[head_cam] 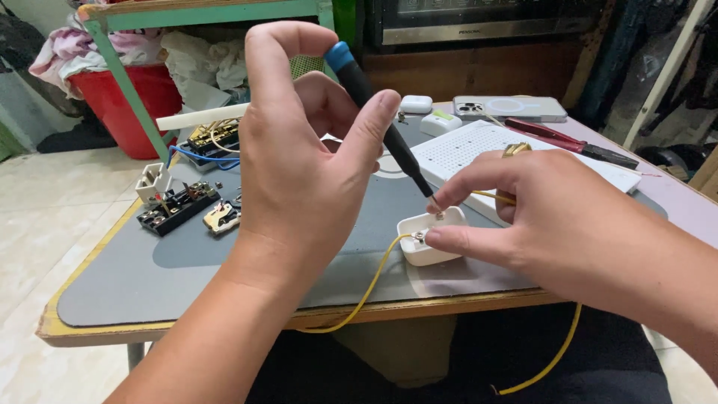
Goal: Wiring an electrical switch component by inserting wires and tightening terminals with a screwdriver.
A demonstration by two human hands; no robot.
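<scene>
My left hand [299,150] grips a black screwdriver with a blue cap [378,116], tilted so its tip meets a small white plastic part [428,241] on the grey mat. My right hand [553,217] pinches that white part between thumb and forefinger and wears a gold ring. A yellow wire [366,292] runs from the white part over the table's front edge and hangs below it.
Black terminal parts [178,207], a white socket piece [153,182] and wired components lie at the left of the grey mat [224,269]. A white perforated board [479,146], red-handled pliers [568,142], a phone [512,107] and a white earbud case [416,104] are behind. A red bucket [134,97] stands on the floor.
</scene>
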